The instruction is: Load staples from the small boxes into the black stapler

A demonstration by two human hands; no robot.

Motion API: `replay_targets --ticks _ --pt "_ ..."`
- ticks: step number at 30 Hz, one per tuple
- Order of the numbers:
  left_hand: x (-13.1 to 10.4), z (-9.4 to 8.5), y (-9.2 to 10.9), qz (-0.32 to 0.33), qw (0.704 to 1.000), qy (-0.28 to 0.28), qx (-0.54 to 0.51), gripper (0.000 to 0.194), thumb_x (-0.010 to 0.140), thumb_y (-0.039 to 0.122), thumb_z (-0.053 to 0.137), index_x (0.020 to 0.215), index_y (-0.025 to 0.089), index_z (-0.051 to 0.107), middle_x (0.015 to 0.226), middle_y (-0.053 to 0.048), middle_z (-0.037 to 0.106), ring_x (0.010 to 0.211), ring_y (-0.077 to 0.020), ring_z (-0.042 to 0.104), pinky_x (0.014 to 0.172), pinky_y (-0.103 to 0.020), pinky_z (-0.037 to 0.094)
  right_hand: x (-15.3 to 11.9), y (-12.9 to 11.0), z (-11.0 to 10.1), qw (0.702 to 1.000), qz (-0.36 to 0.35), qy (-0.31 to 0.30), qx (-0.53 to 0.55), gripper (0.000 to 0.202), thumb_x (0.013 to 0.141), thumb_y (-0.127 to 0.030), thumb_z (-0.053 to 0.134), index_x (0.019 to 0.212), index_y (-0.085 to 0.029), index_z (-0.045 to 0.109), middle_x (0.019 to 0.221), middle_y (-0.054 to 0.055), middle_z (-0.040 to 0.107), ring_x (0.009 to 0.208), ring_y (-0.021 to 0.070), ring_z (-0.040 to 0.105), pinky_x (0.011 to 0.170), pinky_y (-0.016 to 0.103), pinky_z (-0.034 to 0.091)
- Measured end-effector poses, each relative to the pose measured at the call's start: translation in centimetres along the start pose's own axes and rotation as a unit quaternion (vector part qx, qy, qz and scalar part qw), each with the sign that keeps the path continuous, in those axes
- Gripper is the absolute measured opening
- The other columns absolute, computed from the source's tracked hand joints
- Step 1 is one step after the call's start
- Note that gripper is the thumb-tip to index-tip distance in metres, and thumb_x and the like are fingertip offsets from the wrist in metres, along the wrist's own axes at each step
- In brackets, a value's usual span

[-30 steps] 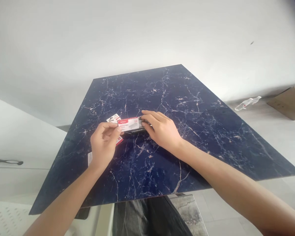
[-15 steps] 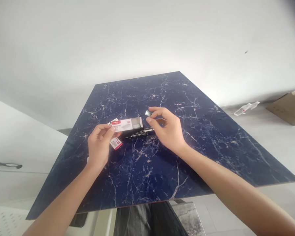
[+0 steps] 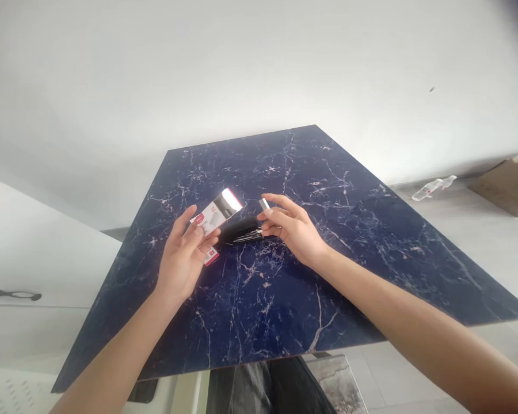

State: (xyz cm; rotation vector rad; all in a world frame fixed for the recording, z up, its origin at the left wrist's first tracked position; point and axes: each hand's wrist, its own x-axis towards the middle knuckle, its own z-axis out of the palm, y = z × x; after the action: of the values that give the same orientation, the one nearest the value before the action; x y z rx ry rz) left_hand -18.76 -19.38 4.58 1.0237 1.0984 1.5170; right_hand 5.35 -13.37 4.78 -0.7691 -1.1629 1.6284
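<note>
My left hand [image 3: 183, 253] holds a small white and red box [image 3: 213, 217], tilted up to the right, with its open end showing a shiny inside. Between the thumb and fingers of my right hand [image 3: 291, 227] is a small silver-grey piece [image 3: 264, 204], which looks like a strip of staples. Behind and below the hands, a black stapler [image 3: 242, 231] with metal parts lies on the dark blue marbled table [image 3: 263, 310]. A second white and red box or card [image 3: 211, 255] rests under my left hand, mostly covered.
A clear plastic bottle [image 3: 434, 188] lies on the floor at the right, beside a brown cardboard box [image 3: 505, 187]. A white cabinet with a dark handle [image 3: 15, 295] stands at the left. Behind the table rises a white wall.
My left hand has turned the box so that its open end points up and right. My right hand has shifted slightly, and the silver-grey piece in it is turned differently.
</note>
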Motion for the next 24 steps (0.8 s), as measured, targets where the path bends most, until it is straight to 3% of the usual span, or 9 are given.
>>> replay_targets --ticks 4,9,15,19,24 --pt "-0.4 0.5 0.1 -0.018 0.999 -0.017 0.026 0.035 0.087 0.036 0.080 0.121 0.029 0.071 0.121 -0.005 0.072 0.097 -0.0194 0.074 0.090 -0.033 0.062 0.1 -0.2 0.0 0.999 0.034 0.008 0.032 0.035 0.091 -0.032 0.066 0.125 -0.026 0.065 0.093 0.002 0.069 0.073 0.0140 0.064 0.072 0.032 0.057" --pt "-0.6 0.8 -0.3 -0.052 0.997 -0.011 0.054 0.038 0.084 0.036 0.082 0.119 0.026 0.072 0.121 -0.007 0.072 0.095 -0.0199 0.074 0.085 -0.032 0.064 0.3 -0.1 0.5 0.996 0.087 -0.008 0.016 0.016 0.090 -0.029 0.067 0.103 -0.019 0.069 0.088 0.001 0.065 0.068 0.0102 0.061 0.066 0.026 0.054" --pt "-0.3 0.5 0.0 -0.029 0.996 0.013 0.088 0.045 0.081 0.040 0.084 0.121 0.024 0.071 0.121 -0.009 0.072 0.093 -0.0213 0.074 0.085 -0.037 0.064 0.1 0.4 0.8 0.998 0.066 -0.002 -0.011 0.026 0.090 -0.043 0.072 0.095 -0.017 0.070 0.083 0.002 0.065 0.069 0.0098 0.062 0.068 0.025 0.056" --pt "-0.3 0.3 -0.2 -0.024 0.993 -0.015 0.117 0.042 0.083 0.041 0.082 0.120 0.024 0.072 0.124 -0.010 0.071 0.096 -0.0236 0.074 0.082 -0.038 0.066 0.1 0.4 0.7 0.997 0.064 -0.010 -0.041 0.030 0.089 -0.047 0.073 0.095 -0.018 0.071 0.081 0.001 0.065 0.067 0.0098 0.063 0.067 0.025 0.056" --pt "-0.2 -0.3 -0.9 0.006 0.982 -0.048 0.183 0.041 0.082 0.043 0.082 0.117 0.023 0.074 0.127 -0.010 0.070 0.109 -0.0308 0.071 0.079 -0.040 0.068 0.0 0.8 0.5 0.982 0.061 -0.048 -0.171 0.026 0.090 -0.043 0.072 0.099 -0.019 0.073 0.076 0.001 0.069 0.063 0.0114 0.064 0.063 0.026 0.057"
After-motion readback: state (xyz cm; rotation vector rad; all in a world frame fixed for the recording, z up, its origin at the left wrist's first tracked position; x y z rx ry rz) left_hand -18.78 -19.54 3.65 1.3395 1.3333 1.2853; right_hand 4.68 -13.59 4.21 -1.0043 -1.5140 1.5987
